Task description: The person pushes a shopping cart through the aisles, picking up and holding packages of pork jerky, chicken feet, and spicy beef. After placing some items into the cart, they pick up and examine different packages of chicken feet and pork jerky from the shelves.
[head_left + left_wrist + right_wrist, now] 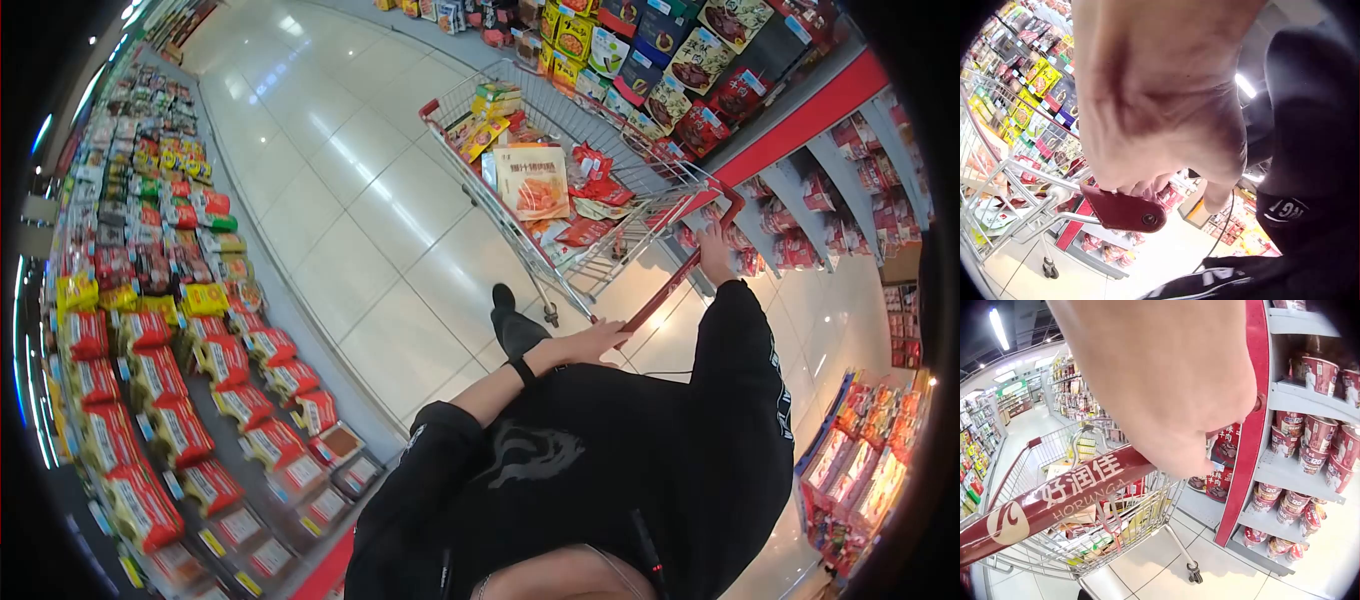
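Observation:
A metal shopping cart [545,265] stands in front of the person, and its dark red handle [1072,497] carries white lettering. My left hand [590,343] holds the handle at its left end; in the left wrist view the fingers [1144,186] lie over the red end cap [1124,209]. Near the other end, my right hand [716,256] grips the handle, its fingers partly hidden behind the back of the hand in the right wrist view. In the basket lie a cream-coloured food packet [531,182], several red packets [592,180] and yellow packets [482,137].
On the left runs a long shelf of red and yellow packets [180,430]. A rack with tubs of instant food [1319,434] stands to the right, beside a red post [1254,444]. Boxes [700,60] line the shelf beyond the cart. Tiled floor [370,220] stretches along the aisle.

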{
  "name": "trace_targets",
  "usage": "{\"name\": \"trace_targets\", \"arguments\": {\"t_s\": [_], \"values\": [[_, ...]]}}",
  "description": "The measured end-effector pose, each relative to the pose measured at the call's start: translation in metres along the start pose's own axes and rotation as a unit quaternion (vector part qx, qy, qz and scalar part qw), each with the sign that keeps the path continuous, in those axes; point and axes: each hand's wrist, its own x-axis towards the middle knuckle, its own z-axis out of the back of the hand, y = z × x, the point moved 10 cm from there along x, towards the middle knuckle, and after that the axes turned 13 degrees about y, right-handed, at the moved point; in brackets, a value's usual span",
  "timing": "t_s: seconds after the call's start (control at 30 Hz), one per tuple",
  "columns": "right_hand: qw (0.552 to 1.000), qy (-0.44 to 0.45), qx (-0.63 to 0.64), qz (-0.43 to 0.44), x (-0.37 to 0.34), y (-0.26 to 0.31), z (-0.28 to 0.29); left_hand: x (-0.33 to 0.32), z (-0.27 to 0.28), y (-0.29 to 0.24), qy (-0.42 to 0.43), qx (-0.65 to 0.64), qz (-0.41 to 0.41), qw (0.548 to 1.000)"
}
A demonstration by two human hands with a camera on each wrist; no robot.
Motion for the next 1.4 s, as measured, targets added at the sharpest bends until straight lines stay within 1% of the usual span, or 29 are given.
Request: {"name": "trace_targets", "arguments": {"t_s": [0.03, 0.1, 0.17, 0.2, 0.23, 0.27, 0.3, 0.37, 0.43, 0.47, 0.53, 0.57, 0.63, 0.67, 0.7, 0.77, 0.8, 0.83, 0.87, 0.9, 0.93, 1.0, 1.1, 1.17, 1.2, 1.27, 1.3, 1.37, 1.4], "values": [[1.000, 0.007, -0.006, 0.005, 0.015, 0.000, 0.002, -0.008, 0.013, 0.012, 0.007, 0.002, -0.004, 1.000], [0.999, 0.045, 0.003, -0.005, 0.022, 0.004, 0.020, -0.024, 0.030, 0.020, -0.012, -0.132, -0.125, 0.983], [0.999, -0.011, -0.052, 0.002, 0.045, 0.022, 0.046, -0.064, 0.073, 0.052, -0.013, -0.123, -0.024, 0.992], [0.998, -0.004, -0.055, -0.001, 0.054, 0.029, 0.051, -0.086, 0.089, 0.072, -0.018, -0.118, 0.018, 0.993], [0.998, -0.001, -0.068, -0.006, 0.065, 0.036, 0.059, -0.113, 0.115, 0.101, -0.063, -0.119, 0.084, 0.987], [0.997, -0.002, -0.082, -0.013, 0.077, 0.041, 0.072, -0.129, 0.134, 0.147, -0.112, -0.066, 0.098, 0.987], [0.996, 0.001, -0.090, -0.016, 0.086, 0.053, 0.092, -0.155, 0.164, 0.174, -0.142, -0.077, 0.121, 0.979], [0.986, 0.164, 0.016, 0.035, 0.092, 0.094, 0.097, -0.200, 0.223, 0.204, -0.147, -0.024, 0.207, 0.967], [0.957, 0.089, 0.272, 0.045, 0.094, 0.118, 0.081, -0.224, 0.260, 0.264, -0.188, 0.007, 0.181, 0.965], [0.957, 0.089, 0.273, 0.032, 0.088, 0.133, 0.087, -0.233, 0.280, 0.280, -0.179, 0.009, 0.172, 0.969], [0.969, 0.089, 0.230, 0.035, 0.084, 0.185, 0.117, -0.255, 0.330, 0.310, -0.200, 0.151, 0.209, 0.945], [0.968, 0.095, 0.230, 0.021, 0.086, 0.195, 0.120, -0.260, 0.343, 0.330, -0.191, 0.149, 0.198, 0.950], [0.988, -0.002, 0.155, 0.026, 0.088, 0.216, 0.159, -0.274, 0.368, 0.368, -0.188, 0.195, 0.228, 0.935], [0.990, 0.012, 0.139, 0.018, 0.099, 0.220, 0.159, -0.284, 0.369, 0.387, -0.146, 0.176, 0.274, 0.934], [0.991, 0.011, 0.136, 0.010, 0.110, 0.220, 0.163, -0.296, 0.372, 0.392, -0.145, 0.179, 0.267, 0.936], [0.980, 0.105, 0.170, 0.011, 0.139, 0.225, 0.155, -0.312, 0.385, 0.398, -0.116, 0.257, 0.259, 0.924], [0.973, 0.102, 0.206, 0.028, 0.155, 0.219, 0.146, -0.315, 0.388, 0.399, -0.096, 0.252, 0.249, 0.930], [0.946, 0.133, 0.293, -0.042, 0.181, 0.209, 0.151, -0.317, 0.388, 0.408, -0.083, 0.251, 0.238, 0.935], [0.905, 0.163, 0.376, -0.111, 0.202, 0.208, 0.149, -0.322, 0.393, 0.414, -0.108, 0.237, 0.224, 0.939], [0.902, 0.108, 0.400, -0.125, 0.217, 0.219, 0.161, -0.326, 0.405, 0.421, -0.135, 0.230, 0.212, 0.940], [0.896, 0.043, 0.421, -0.138, 0.238, 0.232, 0.181, -0.327, 0.417, 0.427, -0.126, 0.241, 0.202, 0.941], [0.893, 0.016, 0.437, -0.103, 0.280, 0.288, 0.223, -0.336, 0.427, 0.435, -0.118, 0.234, 0.197, 0.945], [0.857, 0.024, 0.495, -0.140, 0.328, 0.333, 0.211, -0.338, 0.447, 0.436, -0.111, 0.194, 0.194, 0.955], [0.818, 0.018, 0.548, -0.176, 0.360, 0.346, 0.174, -0.336, 0.454, 0.432, -0.106, 0.189, 0.197, 0.956], [0.814, 0.019, 0.554, -0.176, 0.380, 0.335, 0.112, -0.335, 0.460, 0.432, -0.106, 0.181, 0.197, 0.958], [0.771, 0.052, 0.608, -0.182, 0.446, 0.347, -0.003, -0.327, 0.469, 0.432, -0.104, 0.168, 0.191, 0.962], [0.766, 0.052, 0.616, -0.177, 0.460, 0.346, -0.004, -0.321, 0.473, 0.437, -0.099, 0.174, 0.199, 0.959], [0.733, 0.157, 0.558, -0.357, 0.456, 0.329, -0.026, -0.311, 0.472, 0.444, -0.080, 0.136, 0.191, 0.969], [0.728, 0.158, 0.567, -0.351, 0.465, 0.330, -0.026, -0.305, 0.475, 0.447, -0.076, 0.143, 0.200, 0.966]]}}
